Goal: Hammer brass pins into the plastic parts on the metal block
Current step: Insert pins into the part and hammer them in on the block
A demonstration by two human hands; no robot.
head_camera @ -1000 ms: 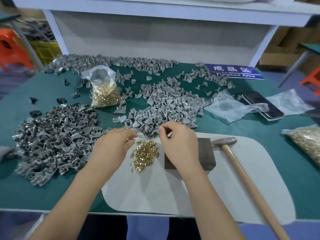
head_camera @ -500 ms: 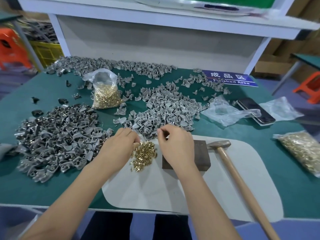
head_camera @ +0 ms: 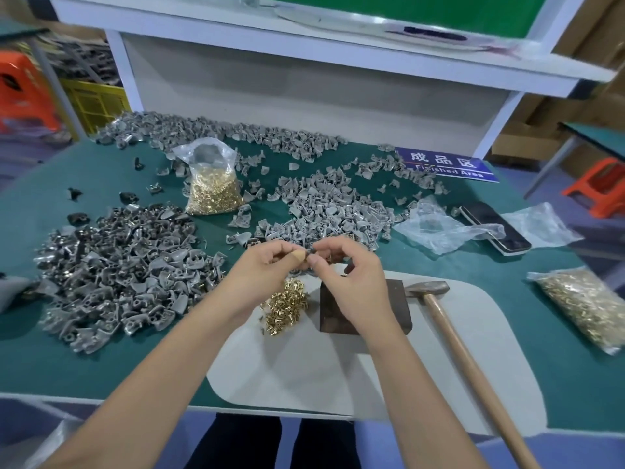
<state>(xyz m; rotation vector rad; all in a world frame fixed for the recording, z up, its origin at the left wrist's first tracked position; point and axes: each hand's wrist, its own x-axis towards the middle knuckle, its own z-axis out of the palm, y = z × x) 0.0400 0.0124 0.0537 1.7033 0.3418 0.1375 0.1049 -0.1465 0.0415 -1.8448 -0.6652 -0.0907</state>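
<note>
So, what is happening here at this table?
A person's left hand and right hand meet above the metal block, pinching a small part between the fingertips. Loose brass pins lie beside the block. The hammer rests untouched to its right, so no hammering is under way.

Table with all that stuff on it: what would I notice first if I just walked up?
Probably the big heaps of grey plastic parts covering the green table, left and middle. Then the shiny loose brass pins on the pale mat, just below two hands pinching a small part together. To the right, a wooden-handled hammer lies beside the dark metal block.
</note>
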